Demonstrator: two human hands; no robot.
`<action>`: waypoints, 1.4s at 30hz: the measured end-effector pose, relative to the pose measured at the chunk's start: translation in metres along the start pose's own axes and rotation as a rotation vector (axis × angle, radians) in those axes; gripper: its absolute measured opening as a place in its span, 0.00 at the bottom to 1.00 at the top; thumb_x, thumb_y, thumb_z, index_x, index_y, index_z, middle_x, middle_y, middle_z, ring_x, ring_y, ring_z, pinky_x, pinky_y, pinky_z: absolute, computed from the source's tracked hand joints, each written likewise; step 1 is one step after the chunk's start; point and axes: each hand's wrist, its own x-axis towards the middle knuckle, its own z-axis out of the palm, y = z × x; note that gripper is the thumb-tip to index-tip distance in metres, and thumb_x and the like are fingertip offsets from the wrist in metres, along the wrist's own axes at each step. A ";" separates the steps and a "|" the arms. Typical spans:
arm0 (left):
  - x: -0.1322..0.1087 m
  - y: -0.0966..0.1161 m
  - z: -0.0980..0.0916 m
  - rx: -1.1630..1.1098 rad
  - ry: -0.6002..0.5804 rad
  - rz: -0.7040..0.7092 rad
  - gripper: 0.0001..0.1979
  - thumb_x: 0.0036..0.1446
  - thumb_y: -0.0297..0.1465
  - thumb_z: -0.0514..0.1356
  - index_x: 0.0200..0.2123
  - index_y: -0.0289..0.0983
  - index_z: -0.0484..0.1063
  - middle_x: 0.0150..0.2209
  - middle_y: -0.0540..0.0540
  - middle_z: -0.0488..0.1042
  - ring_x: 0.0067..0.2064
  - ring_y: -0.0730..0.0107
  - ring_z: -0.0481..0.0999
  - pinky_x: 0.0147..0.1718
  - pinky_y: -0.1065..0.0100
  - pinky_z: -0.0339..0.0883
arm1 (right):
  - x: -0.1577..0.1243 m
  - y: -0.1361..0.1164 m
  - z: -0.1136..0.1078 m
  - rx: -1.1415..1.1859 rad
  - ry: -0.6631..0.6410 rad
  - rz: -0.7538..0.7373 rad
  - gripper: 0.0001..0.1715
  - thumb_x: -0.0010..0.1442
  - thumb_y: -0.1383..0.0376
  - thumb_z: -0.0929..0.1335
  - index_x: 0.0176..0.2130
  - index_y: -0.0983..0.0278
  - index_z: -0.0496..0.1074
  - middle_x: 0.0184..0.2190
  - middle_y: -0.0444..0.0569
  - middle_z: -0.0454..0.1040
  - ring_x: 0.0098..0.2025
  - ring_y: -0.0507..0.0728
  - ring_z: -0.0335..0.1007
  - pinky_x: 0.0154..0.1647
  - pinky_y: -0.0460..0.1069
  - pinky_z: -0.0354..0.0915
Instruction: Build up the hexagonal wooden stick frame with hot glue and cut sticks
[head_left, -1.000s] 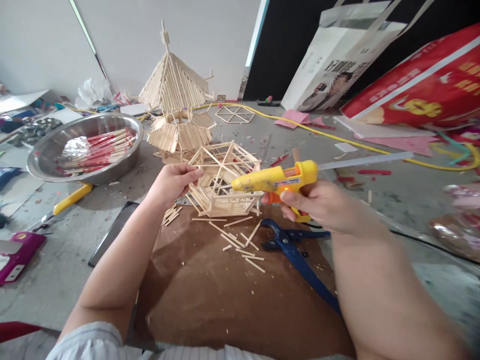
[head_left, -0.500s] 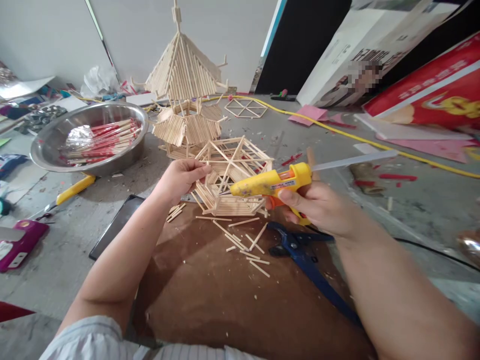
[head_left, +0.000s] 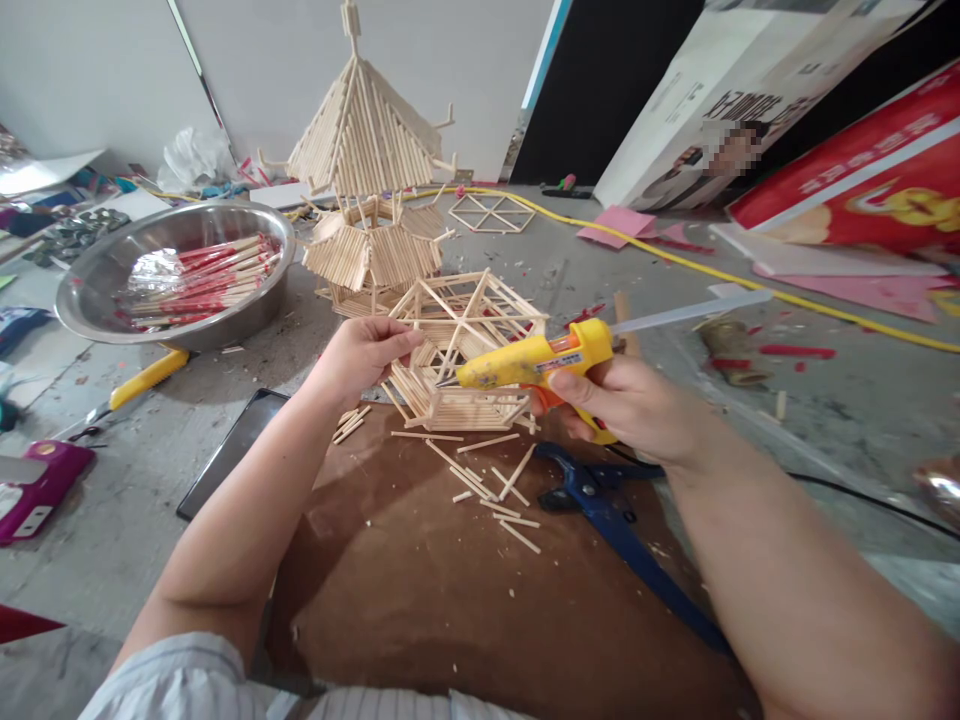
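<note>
My right hand [head_left: 626,405] grips a yellow hot glue gun [head_left: 517,362], its fingers around the handle and orange trigger. A long clear glue stick [head_left: 690,312] juts from the gun's back end. The nozzle points left, at the near left side of a six-sided frame of thin wooden sticks [head_left: 480,410]. My left hand [head_left: 371,350] is closed in a pinch at the frame's upper left edge; the fingertips cover the exact spot held. Several loose sticks [head_left: 469,475] lie in front of the frame on a brown board [head_left: 420,600].
Behind the frame stands a tiered stick pavilion [head_left: 364,135]. A metal basin [head_left: 75,310] with packs of sticks sits left, near a yellow-handled cutter [head_left: 150,378] and a dark phone [head_left: 232,455]. Blue cutting pliers [head_left: 622,540] lie right. A yellow cable [head_left: 675,262] crosses behind.
The glue gun has shifted slightly left and down, bringing its nozzle closer to the frame's left side. My left hand stays in its pinch at nearly the same spot.
</note>
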 end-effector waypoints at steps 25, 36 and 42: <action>0.001 0.000 -0.001 0.046 -0.020 0.002 0.09 0.51 0.30 0.59 0.21 0.32 0.66 0.16 0.54 0.62 0.13 0.88 0.52 0.13 0.76 0.40 | 0.008 0.005 -0.004 0.032 0.056 -0.024 0.23 0.49 0.45 0.64 0.25 0.63 0.66 0.22 0.45 0.70 0.14 0.46 0.57 0.11 0.44 0.53; 0.002 -0.003 -0.002 0.033 -0.033 0.011 0.09 0.49 0.32 0.60 0.22 0.32 0.67 0.16 0.55 0.62 0.14 0.88 0.51 0.13 0.76 0.40 | 0.005 0.002 -0.005 -0.036 0.081 0.020 0.28 0.49 0.43 0.63 0.26 0.65 0.66 0.23 0.46 0.69 0.15 0.46 0.56 0.14 0.45 0.54; 0.003 -0.004 -0.002 0.027 -0.035 0.020 0.09 0.49 0.32 0.60 0.22 0.33 0.67 0.16 0.55 0.62 0.13 0.88 0.52 0.13 0.76 0.40 | 0.008 0.004 -0.006 -0.074 0.084 0.014 0.28 0.50 0.42 0.62 0.27 0.66 0.65 0.24 0.47 0.68 0.16 0.46 0.57 0.15 0.45 0.54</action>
